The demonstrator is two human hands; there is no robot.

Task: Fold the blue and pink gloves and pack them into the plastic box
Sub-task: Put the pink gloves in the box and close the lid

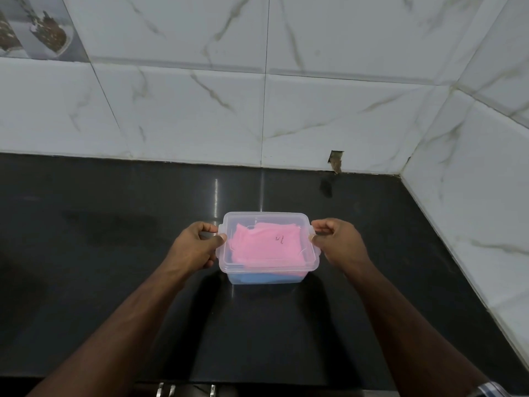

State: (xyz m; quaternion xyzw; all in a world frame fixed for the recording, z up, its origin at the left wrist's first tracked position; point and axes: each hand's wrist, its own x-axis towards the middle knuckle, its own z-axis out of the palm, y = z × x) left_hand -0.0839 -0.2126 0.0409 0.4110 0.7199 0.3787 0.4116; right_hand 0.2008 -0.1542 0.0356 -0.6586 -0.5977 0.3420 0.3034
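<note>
A clear plastic box with its lid on sits on the black counter at the centre of the head view. Through the lid I see the folded pink glove lying on top. Beneath it the blue glove shows through the box's near wall. My left hand grips the clip on the box's left end, thumb pressed against the lid edge. My right hand grips the clip on the right end in the same way.
The black counter runs back to a white marble-tiled wall, with a second tiled wall closing the right side. A chipped hole sits at the wall's base. Metal handles show below the counter's front edge.
</note>
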